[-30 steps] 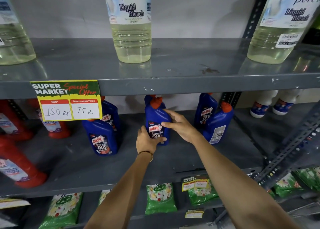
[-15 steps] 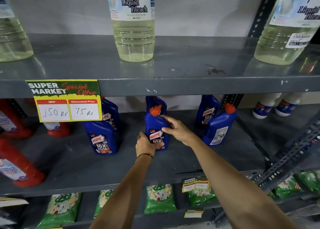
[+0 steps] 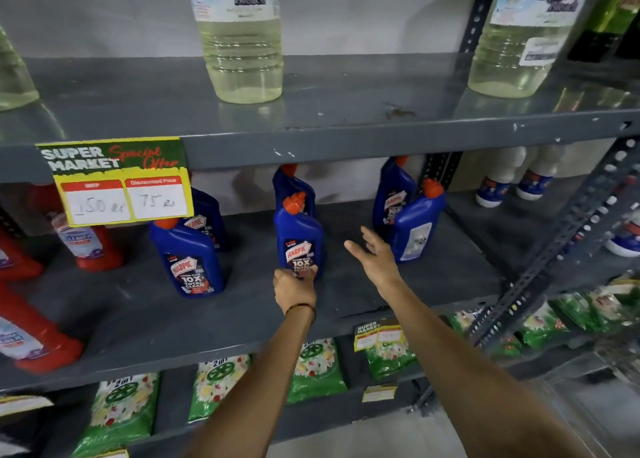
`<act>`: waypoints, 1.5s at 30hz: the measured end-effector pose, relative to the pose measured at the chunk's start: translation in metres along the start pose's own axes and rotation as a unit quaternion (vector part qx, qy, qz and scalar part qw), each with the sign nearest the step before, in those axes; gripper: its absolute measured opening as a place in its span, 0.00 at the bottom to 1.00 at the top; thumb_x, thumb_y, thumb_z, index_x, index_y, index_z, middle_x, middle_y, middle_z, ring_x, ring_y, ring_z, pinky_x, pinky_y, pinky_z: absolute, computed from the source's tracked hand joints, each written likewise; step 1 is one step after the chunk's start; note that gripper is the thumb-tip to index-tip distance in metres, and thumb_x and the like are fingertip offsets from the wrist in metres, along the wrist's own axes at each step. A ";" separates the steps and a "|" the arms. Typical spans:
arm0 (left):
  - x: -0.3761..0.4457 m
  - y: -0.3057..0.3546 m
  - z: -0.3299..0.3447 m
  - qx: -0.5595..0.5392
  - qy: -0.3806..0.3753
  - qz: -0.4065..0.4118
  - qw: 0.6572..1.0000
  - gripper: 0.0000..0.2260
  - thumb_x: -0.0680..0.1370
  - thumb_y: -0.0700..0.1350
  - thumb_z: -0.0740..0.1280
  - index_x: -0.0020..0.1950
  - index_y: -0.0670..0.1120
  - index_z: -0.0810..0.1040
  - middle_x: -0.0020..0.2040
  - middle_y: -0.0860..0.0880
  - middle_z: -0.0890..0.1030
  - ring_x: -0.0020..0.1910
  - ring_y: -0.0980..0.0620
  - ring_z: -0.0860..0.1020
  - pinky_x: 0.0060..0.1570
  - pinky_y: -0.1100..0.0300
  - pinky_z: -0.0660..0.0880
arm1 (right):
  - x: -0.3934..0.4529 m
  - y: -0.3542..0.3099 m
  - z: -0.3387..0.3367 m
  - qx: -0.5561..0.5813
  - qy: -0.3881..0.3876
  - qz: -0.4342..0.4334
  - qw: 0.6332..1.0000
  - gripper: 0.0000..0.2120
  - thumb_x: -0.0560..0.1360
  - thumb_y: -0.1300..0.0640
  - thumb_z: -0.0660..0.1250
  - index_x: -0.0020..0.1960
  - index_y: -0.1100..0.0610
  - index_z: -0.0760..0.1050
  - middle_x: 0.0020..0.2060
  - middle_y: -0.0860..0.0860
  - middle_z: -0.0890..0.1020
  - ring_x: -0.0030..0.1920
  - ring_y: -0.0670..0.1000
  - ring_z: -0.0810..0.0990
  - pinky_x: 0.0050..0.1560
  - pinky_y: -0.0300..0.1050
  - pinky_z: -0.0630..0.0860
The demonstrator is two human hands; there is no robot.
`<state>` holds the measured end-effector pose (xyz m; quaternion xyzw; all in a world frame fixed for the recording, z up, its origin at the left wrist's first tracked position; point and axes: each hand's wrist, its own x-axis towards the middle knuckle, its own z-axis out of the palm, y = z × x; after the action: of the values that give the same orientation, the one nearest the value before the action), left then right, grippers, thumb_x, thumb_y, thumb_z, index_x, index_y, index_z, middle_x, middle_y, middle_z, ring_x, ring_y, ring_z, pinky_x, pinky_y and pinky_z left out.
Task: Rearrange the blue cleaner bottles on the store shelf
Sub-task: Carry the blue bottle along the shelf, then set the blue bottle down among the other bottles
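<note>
1. The fingers (image 3: pixel 306 271) of the left hand (image 3: pixel 293 286) were curled around the bottom of the middle blue bottle (image 3: pixel 300 237), holding it on the shelf (image 3: pixel 138 315).
2. The fingers (image 3: pixel 372 234) of the right hand (image 3: pixel 375 256) were spread out and held nothing. They were in the air, just right of the middle blue bottle and not touching it.
3. Behind the held bottle stood another blue bottle (image 3: pixel 292 185), close to the back wall.
4. Just past the right fingers stood a turned blue bottle (image 3: pixel 417 223), with its back label facing out. I could not tell if the fingers touched it. One more blue bottle (image 3: pixel 393 194) stood behind that one.
5. To the left of the left fingers stood a front blue bottle (image 3: pixel 188 260), well apart from the hand, and a back blue bottle (image 3: pixel 207 218) behind it.
6. Farther left were red bottles (image 3: pixel 91 246).
7. A yellow price sign (image 3: pixel 119 180) hung from the upper shelf (image 3: pixel 346 139), up and to the left of the fingers.
8. A bleach bottle (image 3: pixel 242 42) stood on the upper shelf, high above the left fingers.
9. Green packets (image 3: pixel 315 371) lay on the shelf below the arms.
</note>
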<state>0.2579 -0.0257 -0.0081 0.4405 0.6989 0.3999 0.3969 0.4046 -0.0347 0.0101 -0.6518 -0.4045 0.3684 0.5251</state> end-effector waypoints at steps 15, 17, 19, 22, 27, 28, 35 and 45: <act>-0.040 0.039 0.122 0.084 -0.193 0.124 0.970 0.29 0.71 0.48 0.71 0.67 0.38 0.66 0.66 0.38 0.72 0.65 0.40 0.71 0.60 0.50 0.68 | 0.020 0.037 -0.139 0.007 0.076 0.069 0.995 0.35 0.73 0.49 0.68 0.74 0.55 0.57 0.74 0.54 0.63 0.72 0.54 0.63 0.67 0.49 0.65; -0.040 0.050 0.142 0.065 -0.201 0.134 0.968 0.33 0.68 0.45 0.74 0.68 0.38 0.64 0.67 0.38 0.72 0.65 0.40 0.71 0.59 0.51 0.70 | 0.038 0.032 -0.151 0.023 0.040 0.076 0.996 0.37 0.72 0.50 0.69 0.75 0.56 0.54 0.75 0.55 0.60 0.73 0.54 0.61 0.68 0.48 0.64; -0.038 0.057 0.156 0.052 -0.206 0.149 0.966 0.32 0.65 0.42 0.76 0.65 0.38 0.66 0.64 0.38 0.74 0.61 0.41 0.73 0.51 0.55 0.71 | 0.054 0.027 -0.160 0.022 0.006 0.070 0.997 0.38 0.72 0.51 0.69 0.75 0.56 0.52 0.75 0.55 0.59 0.73 0.55 0.61 0.68 0.49 0.64; -0.034 0.063 0.172 0.031 -0.206 0.153 0.966 0.31 0.64 0.40 0.77 0.63 0.40 0.69 0.61 0.39 0.77 0.59 0.42 0.75 0.52 0.54 0.72 | 0.070 0.023 -0.169 0.010 -0.080 0.027 0.996 0.28 0.73 0.52 0.69 0.69 0.55 0.64 0.69 0.55 0.71 0.62 0.51 0.74 0.61 0.45 0.72; -0.033 0.061 0.182 0.023 -0.181 0.147 0.972 0.29 0.65 0.37 0.75 0.64 0.40 0.70 0.59 0.39 0.79 0.56 0.42 0.77 0.54 0.55 0.73 | 0.078 0.024 -0.168 0.009 -0.155 -0.006 0.988 0.18 0.75 0.52 0.66 0.63 0.50 0.69 0.56 0.49 0.78 0.54 0.47 0.78 0.53 0.40 0.75; -0.033 0.061 0.184 0.024 -0.176 0.148 0.973 0.28 0.66 0.36 0.74 0.64 0.40 0.70 0.59 0.39 0.79 0.56 0.43 0.77 0.54 0.54 0.73 | 0.079 0.024 -0.168 0.005 -0.149 -0.005 0.989 0.18 0.75 0.52 0.66 0.63 0.51 0.69 0.56 0.50 0.79 0.54 0.48 0.78 0.54 0.42 0.75; -0.036 0.058 0.179 -0.007 -0.155 0.163 0.974 0.26 0.65 0.37 0.75 0.60 0.41 0.71 0.56 0.41 0.80 0.52 0.46 0.78 0.52 0.55 0.75 | 0.080 0.018 -0.168 0.010 -0.145 -0.039 0.989 0.13 0.76 0.55 0.64 0.60 0.53 0.72 0.58 0.56 0.80 0.53 0.49 0.80 0.54 0.44 0.76; -0.057 0.082 0.177 0.055 -0.002 0.255 0.966 0.18 0.64 0.46 0.76 0.43 0.43 0.69 0.42 0.44 0.76 0.37 0.48 0.73 0.36 0.56 0.69 | 0.076 -0.030 -0.144 0.034 -0.106 -0.074 0.991 0.42 0.57 0.46 0.78 0.67 0.50 0.64 0.60 0.51 0.77 0.59 0.51 0.77 0.61 0.50 0.75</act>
<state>0.4595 -0.0183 0.0134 0.6258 0.5838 0.4479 0.2588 0.5613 -0.0171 0.0608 -0.5597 -0.4920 0.4090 0.5267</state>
